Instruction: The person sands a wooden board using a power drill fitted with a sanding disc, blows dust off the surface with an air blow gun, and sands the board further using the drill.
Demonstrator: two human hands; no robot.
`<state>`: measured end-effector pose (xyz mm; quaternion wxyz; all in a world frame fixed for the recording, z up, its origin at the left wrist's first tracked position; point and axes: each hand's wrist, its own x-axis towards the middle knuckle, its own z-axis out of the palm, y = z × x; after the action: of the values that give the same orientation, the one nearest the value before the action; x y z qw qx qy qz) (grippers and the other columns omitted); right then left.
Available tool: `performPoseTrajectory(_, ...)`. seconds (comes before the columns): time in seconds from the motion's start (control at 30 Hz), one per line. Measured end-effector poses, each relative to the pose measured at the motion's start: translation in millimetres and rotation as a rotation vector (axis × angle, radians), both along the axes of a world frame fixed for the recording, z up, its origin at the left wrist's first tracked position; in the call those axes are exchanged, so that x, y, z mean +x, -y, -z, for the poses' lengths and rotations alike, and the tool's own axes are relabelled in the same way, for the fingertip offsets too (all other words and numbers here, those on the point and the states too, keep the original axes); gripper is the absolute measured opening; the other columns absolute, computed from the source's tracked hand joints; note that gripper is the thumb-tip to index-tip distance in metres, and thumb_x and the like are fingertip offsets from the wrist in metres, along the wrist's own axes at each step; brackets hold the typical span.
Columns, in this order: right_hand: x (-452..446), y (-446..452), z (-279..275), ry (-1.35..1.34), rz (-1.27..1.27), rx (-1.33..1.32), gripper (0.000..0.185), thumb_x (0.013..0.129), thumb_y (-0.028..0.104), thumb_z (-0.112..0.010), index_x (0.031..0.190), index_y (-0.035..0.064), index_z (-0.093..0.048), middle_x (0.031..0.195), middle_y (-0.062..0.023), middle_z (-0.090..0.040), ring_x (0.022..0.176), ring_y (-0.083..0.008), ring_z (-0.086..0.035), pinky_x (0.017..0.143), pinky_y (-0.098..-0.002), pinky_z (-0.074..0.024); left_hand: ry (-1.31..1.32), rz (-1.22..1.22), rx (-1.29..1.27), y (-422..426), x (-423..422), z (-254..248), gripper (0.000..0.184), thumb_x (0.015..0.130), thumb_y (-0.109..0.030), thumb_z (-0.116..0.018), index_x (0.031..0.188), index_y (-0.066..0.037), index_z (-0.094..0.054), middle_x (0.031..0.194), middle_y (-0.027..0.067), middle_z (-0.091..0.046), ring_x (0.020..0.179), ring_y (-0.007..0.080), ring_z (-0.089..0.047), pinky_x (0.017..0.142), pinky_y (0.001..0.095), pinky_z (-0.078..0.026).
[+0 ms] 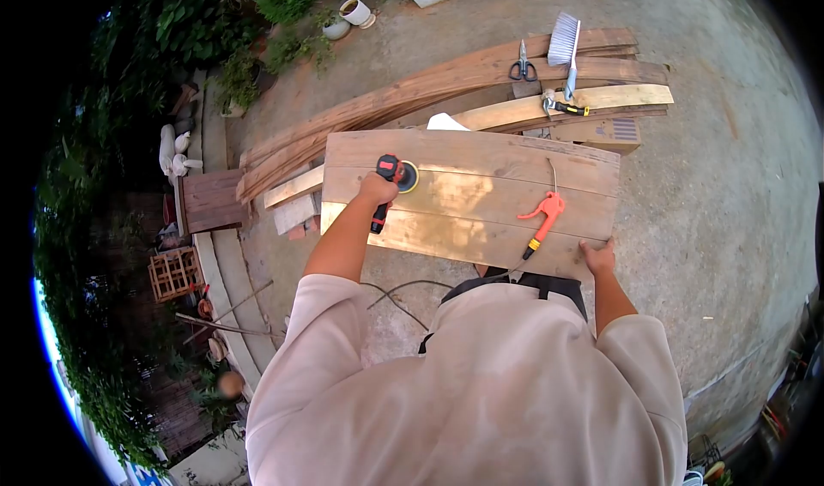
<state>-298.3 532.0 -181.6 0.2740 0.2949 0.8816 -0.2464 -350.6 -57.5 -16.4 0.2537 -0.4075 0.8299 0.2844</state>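
Beige shirt sits behind the left fingers, which hold a sander; right fingers touch the wooden panel, grip unclear.

Black-red sander over brown wooden panel

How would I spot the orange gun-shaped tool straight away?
Find the big wooden panel. On it, near the right hand, lies the orange gun-shaped tool. Its thin metal nozzle sets it apart from the black-and-red power tool in the left hand.
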Motion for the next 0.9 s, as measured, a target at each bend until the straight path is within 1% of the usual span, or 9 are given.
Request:
performPoseTrajectory(0.23, 2, 2, 3, -0.053, 0.004, 0.004, 0.117, 0.072, 0.055, -0.084, 0.158, 0.0031, -0.024, 0.136, -0.0308, -0.060, 0.128, -0.0429, -0.059, 0.108, -0.0462, -0.0467, -0.036, -0.107, 0.149, 32, 26, -16, 0.015, 0.072, 0.001, -0.070, 0.087, 0.003, -0.066, 0.072, 0.0127, -0.068, 0.056, 0.0215, -0.067, 0.051, 0.0370, -0.054)
performPoseTrajectory(0.33, 4, 4, 2, -0.058, -0.015, 0.021, 0.117, 0.072, 0.054, -0.084, 0.159, 0.0047, -0.024, 0.138, -0.0323, -0.056, 0.130, -0.0445, -0.055, 0.110, -0.0467, -0.0448, -0.055, -0.127, 0.269, 43, 43, -27, 0.017, 0.078, 0.003, -0.071, 0.094, 0.001, -0.064, 0.077, 0.0105, -0.066, 0.062, 0.0205, -0.067, 0.053, 0.0360, -0.054)
performPoseTrajectory(0.43, 10, 5, -1, -0.071, -0.037, 0.040, 0.117, 0.072, 0.052, -0.084, 0.160, 0.0059, -0.023, 0.142, -0.0350, -0.049, 0.134, -0.0469, -0.048, 0.114, -0.0479, -0.0403, -0.125, -0.206, 0.440, 48, 65, -40, 0.026, 0.083, 0.003, -0.071, 0.107, 0.001, -0.061, 0.088, 0.0117, -0.067, 0.070, 0.0208, -0.069, 0.059, 0.0344, -0.057)
performPoseTrajectory(0.47, 12, 5, -2, -0.078, -0.043, 0.046, 0.117, 0.072, 0.051, -0.084, 0.160, 0.0062, -0.022, 0.144, -0.0361, -0.046, 0.136, -0.0477, -0.046, 0.115, -0.0484, -0.0384, -0.131, -0.206, 0.440, 46, 74, -47, 0.031, 0.088, -0.001, -0.069, 0.117, 0.001, -0.057, 0.099, 0.0131, -0.067, 0.077, 0.0215, -0.071, 0.064, 0.0342, -0.060)
performPoseTrajectory(0.57, 12, 24, -47, -0.077, -0.088, 0.271, 0.109, 0.075, 0.049, -0.082, 0.159, 0.0081, -0.026, 0.145, -0.0311, -0.045, 0.135, -0.0470, -0.045, 0.115, -0.0479, -0.0385, -0.175, -0.184, 0.535, 55, 94, -40, 0.033, 0.091, -0.005, -0.067, 0.122, 0.002, -0.055, 0.104, 0.0140, -0.067, 0.080, 0.0224, -0.072, 0.066, 0.0352, -0.060)
performPoseTrajectory(0.67, 16, 36, -55, -0.247, -0.184, 0.375, 0.091, 0.079, 0.047, -0.079, 0.152, 0.0079, -0.041, 0.140, -0.0278, -0.051, 0.132, -0.0444, -0.049, 0.112, -0.0482, -0.0414, -0.202, -0.219, 0.567, 35, 98, -50, 0.034, 0.096, -0.011, -0.065, 0.126, 0.000, -0.054, 0.107, 0.0135, -0.067, 0.083, 0.0235, -0.073, 0.066, 0.0355, -0.061)
performPoseTrajectory(0.73, 9, 50, -52, -0.231, -0.205, 0.192, 0.081, 0.082, 0.046, -0.078, 0.145, 0.0056, -0.049, 0.136, -0.0265, -0.055, 0.129, -0.0430, -0.053, 0.107, -0.0487, -0.0450, -0.224, -0.223, 0.575, 14, 93, -57, 0.034, 0.098, -0.014, -0.065, 0.127, -0.001, -0.053, 0.109, 0.0137, -0.067, 0.084, 0.0247, -0.074, 0.066, 0.0359, -0.062)
performPoseTrajectory(0.87, -19, 108, -44, -0.208, -0.120, -0.095, 0.076, 0.081, 0.053, -0.076, 0.126, -0.0059, -0.061, 0.118, -0.0273, -0.064, 0.117, -0.0402, -0.062, 0.099, -0.0450, -0.0507, -0.297, -0.106, 0.560, -20, 78, -53, 0.027, 0.096, -0.012, -0.063, 0.118, -0.002, -0.052, 0.075, 0.0057, -0.059, 0.059, 0.0165, -0.061, 0.055, 0.0346, -0.052)
performPoseTrajectory(0.9, -26, 128, -55, -0.195, -0.100, -0.094, 0.076, 0.081, 0.054, -0.076, 0.125, -0.0059, -0.060, 0.117, -0.0267, -0.065, 0.118, -0.0395, -0.062, 0.099, -0.0451, -0.0509, -0.297, -0.104, 0.572, -25, 74, -47, 0.027, 0.095, -0.012, -0.064, 0.118, -0.002, -0.053, 0.076, 0.0063, -0.060, 0.060, 0.0170, -0.062, 0.054, 0.0349, -0.053)
